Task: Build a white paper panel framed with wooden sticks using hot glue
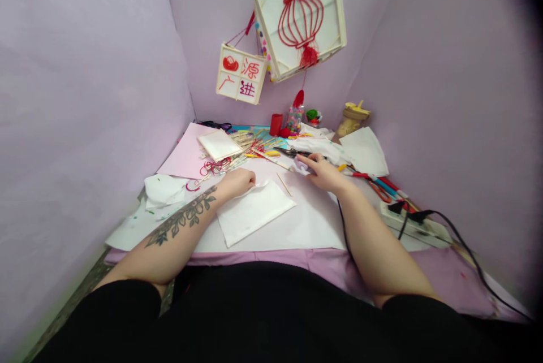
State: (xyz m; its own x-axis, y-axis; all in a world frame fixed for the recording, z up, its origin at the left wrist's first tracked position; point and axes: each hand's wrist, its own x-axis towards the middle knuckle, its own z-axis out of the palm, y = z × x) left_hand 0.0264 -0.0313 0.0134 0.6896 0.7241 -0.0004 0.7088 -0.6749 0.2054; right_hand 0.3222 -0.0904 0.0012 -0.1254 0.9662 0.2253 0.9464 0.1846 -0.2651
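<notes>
My left hand [242,182] is closed at the far edge of a white sheet [254,213], which looks slightly raised and wrinkled beside the fingers; the fingertips are hidden. With fingers stretched forward, my right hand [324,173] hovers over a small crumpled white scrap [301,165]. A dark-handled tool [291,152] lies just beyond those fingers, its kind unclear. Between the hands is a thin wooden stick [284,184]. Past it, a flat wooden strip [274,159] rests on the white table covering [314,227].
Sticks [248,142] and red cord [216,166] lie behind, near a white framed panel [219,145]. A power strip [418,224] with black cables sits at right. A lantern-decorated frame [301,18] and a smaller panel [241,73] hang above. A drink cup [353,120] stands at back right.
</notes>
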